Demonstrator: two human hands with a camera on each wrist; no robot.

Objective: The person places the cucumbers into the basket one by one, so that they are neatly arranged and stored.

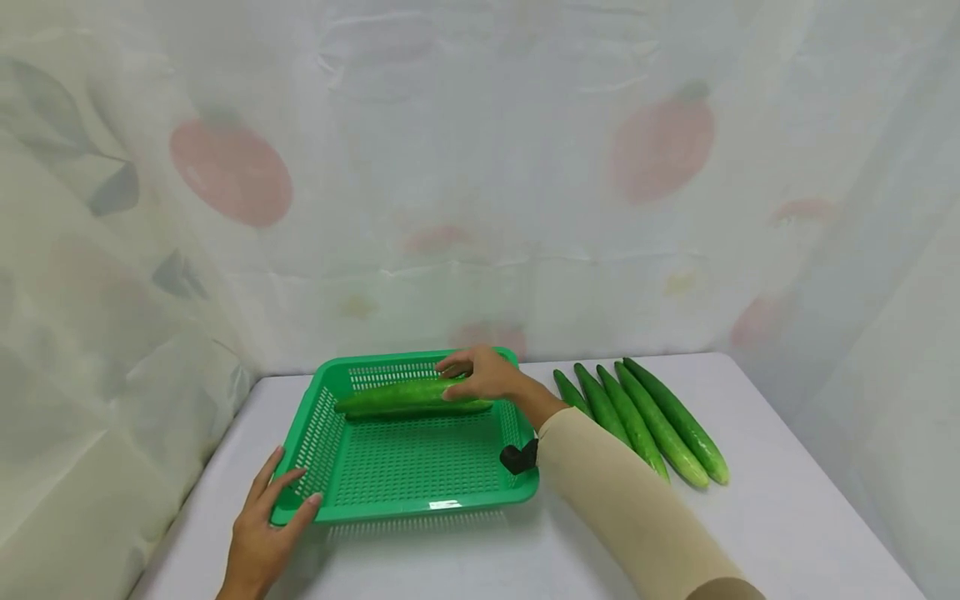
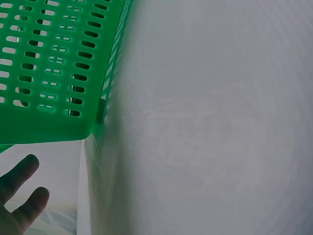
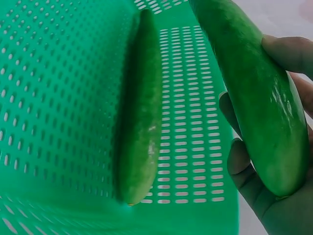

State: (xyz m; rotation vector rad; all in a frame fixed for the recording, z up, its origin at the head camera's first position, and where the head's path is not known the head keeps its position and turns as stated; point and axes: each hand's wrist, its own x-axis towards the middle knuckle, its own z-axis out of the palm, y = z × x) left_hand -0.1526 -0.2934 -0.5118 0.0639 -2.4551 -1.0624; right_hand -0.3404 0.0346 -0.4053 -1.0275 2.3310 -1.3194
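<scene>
My right hand [image 1: 491, 375] holds a green cucumber [image 1: 405, 390] over the back of a green plastic basket [image 1: 420, 510]. Its thumb and fingers wrap that cucumber [image 3: 259, 103] in the right wrist view. Below it a second cucumber [image 3: 146, 112] lies inside the basket along the perforated wall. My left hand [image 1: 262, 533] is at the basket's front left corner, fingers spread and loosely bent, the thumb by the front rim. Only fingers of the left hand [image 2: 24, 208] show in the left wrist view, just beyond the basket's corner [image 2: 49, 129].
Several cucumbers [image 1: 667, 417] lie side by side on the white table [image 1: 780, 500] to the right of the basket, partly behind my right sleeve [image 1: 622, 500]. A pale curtain [image 1: 480, 167] with fruit prints encloses the table at the back and sides.
</scene>
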